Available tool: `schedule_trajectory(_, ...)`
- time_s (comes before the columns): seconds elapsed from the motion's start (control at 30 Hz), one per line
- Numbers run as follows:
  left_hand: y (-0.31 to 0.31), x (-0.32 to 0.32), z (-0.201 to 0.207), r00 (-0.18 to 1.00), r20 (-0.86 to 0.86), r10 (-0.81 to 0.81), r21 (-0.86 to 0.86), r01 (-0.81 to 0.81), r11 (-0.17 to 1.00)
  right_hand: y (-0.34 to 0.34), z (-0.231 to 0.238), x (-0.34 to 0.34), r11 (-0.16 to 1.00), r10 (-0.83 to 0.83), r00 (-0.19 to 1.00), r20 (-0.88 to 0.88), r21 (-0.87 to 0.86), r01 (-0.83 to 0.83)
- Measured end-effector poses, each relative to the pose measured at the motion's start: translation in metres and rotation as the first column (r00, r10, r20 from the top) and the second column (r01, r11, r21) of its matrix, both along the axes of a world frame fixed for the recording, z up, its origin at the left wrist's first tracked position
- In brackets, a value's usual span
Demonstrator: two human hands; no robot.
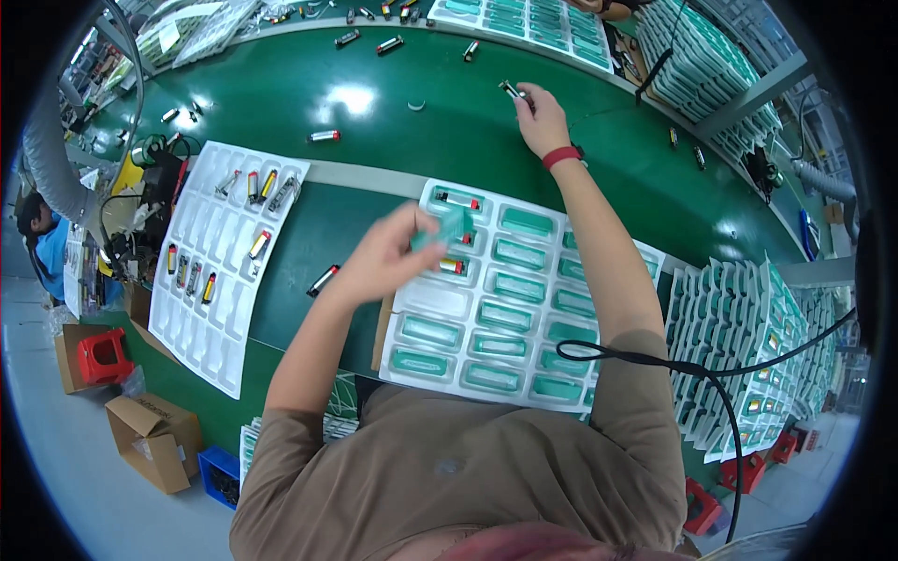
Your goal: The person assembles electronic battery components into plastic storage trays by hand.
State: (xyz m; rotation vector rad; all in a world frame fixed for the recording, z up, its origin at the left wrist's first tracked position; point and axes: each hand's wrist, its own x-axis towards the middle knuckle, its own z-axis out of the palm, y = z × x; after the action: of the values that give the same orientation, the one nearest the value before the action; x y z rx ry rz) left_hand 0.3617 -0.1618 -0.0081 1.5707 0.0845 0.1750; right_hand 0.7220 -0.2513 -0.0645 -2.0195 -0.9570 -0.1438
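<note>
Blurred by motion, my left hand [388, 254] has its thumb and fingers closed on a translucent teal plastic shell [456, 226]. It hovers over the upper left part of a white blister tray [393, 318], whose pockets hold several teal shells [506, 315]. A small battery unit with a red end [459, 200] lies in one upper left pocket; others beside it are partly hidden by my left hand. My right hand [543, 122], with a red wristband, reaches far over the green surface. Its fingertips pinch a small, dark and silvery battery unit [510, 90].
Left stands another white tray [210, 266] with several battery units. A loose battery unit [324, 280] lies between the trays; more lie across the green work surface [253, 107]. Stacked trays [716, 355] rise at right. A black cable [692, 368] crosses near my right arm.
</note>
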Motion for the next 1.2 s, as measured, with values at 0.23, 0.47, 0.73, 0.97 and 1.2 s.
schedule_trajectory(0.23,0.017,0.052,-0.014,0.985,-0.131,0.113,-0.414,-0.158,0.896,-0.081,0.072,-0.108,0.885,0.373,0.625,-0.686,0.465,-0.017)
schedule_trajectory(0.47,0.003,0.050,-0.017,0.996,-0.088,0.001,-0.690,-0.062,0.721,-0.101,0.087,-0.174,0.829,0.552,0.262,-0.792,0.555,-0.068)
schedule_trajectory(0.73,-0.001,0.054,-0.046,0.997,-0.059,0.039,-0.640,-0.068,0.765,-0.087,0.065,-0.190,0.871,0.448,0.514,-0.732,0.486,-0.067)
schedule_trajectory(0.97,0.006,0.043,-0.030,1.000,-0.011,-0.023,-0.316,0.019,0.949,-0.093,0.067,-0.190,0.704,0.640,0.472,-0.607,0.709,-0.042)
schedule_trajectory(1.2,-0.005,0.046,-0.034,0.967,0.255,0.008,-0.184,0.040,0.982,-0.076,0.050,-0.193,0.717,0.678,0.271,-0.683,0.697,-0.035)
